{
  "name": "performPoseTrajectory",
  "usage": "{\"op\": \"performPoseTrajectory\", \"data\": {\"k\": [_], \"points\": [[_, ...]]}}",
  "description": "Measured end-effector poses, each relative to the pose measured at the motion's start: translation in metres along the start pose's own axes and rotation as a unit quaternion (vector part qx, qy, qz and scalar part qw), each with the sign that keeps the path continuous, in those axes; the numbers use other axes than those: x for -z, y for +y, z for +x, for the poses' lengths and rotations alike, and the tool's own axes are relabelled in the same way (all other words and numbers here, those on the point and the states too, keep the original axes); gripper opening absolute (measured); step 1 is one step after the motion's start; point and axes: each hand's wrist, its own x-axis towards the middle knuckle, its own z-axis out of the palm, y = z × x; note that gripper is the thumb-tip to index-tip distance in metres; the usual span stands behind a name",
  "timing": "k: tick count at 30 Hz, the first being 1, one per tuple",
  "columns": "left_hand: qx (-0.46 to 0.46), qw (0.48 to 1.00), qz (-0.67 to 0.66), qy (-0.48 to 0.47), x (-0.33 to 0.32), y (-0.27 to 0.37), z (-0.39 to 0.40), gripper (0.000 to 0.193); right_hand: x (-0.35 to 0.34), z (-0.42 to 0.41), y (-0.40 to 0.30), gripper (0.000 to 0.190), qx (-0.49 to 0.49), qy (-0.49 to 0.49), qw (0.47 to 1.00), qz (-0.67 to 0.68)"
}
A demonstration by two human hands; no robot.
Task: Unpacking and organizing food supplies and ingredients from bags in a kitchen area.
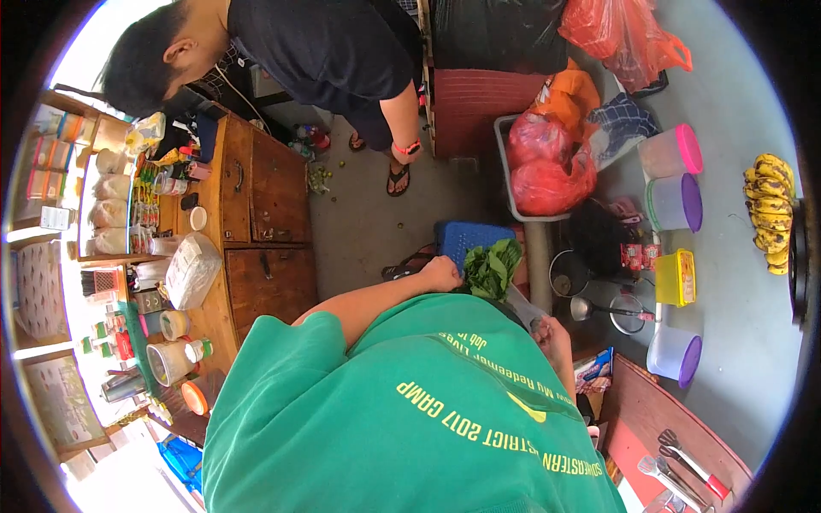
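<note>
Leafy green vegetables [492, 266] lie in front of my torso, over the near edge of a blue plastic basket [462, 238]. Beside the leaves, on their left, is my left hand [442, 274], its fingers curled; whether it grips anything is hidden. My right hand [550, 336] is low on the right, closed on a translucent plastic bag [524, 309] that stretches towards the leaves. My green shirt hides the lower part of the bag.
Another person [333, 58] leans over a wooden cabinet [276, 186] at the upper left. A grey bin [507, 160] holds red plastic bags. Pans and a ladle [582, 308] hang at right, near lidded containers [673, 202]. Small green fruits [319, 178] lie on the floor.
</note>
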Motion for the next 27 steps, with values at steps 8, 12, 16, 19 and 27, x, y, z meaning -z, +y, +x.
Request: {"op": "performPoseTrajectory", "data": {"k": [8,12,16,19,27], "points": [[0.032,0.999,-0.013,-0.018,0.008,0.005,-0.003,0.025,0.004,-0.003,0.002,0.019,0.0,0.005,1.0,-0.015],[0.019,0.999,-0.017,-0.021,0.018,0.003,0.001,0.028,0.001,0.001,0.002,0.017,-0.016,0.016,1.0,0.015],[0.017,0.998,-0.018,-0.066,0.033,0.005,0.017,0.03,-0.016,-0.005,0.002,0.016,0.017,0.054,0.998,0.025],[0.034,0.996,0.004,-0.083,0.04,0.011,0.037,0.03,-0.022,-0.005,0.001,0.017,0.014,0.08,0.997,0.019],[-0.01,0.979,0.125,-0.163,0.025,-0.019,0.116,0.04,-0.039,-0.003,0.005,0.02,0.034,0.127,0.99,0.057]]}}
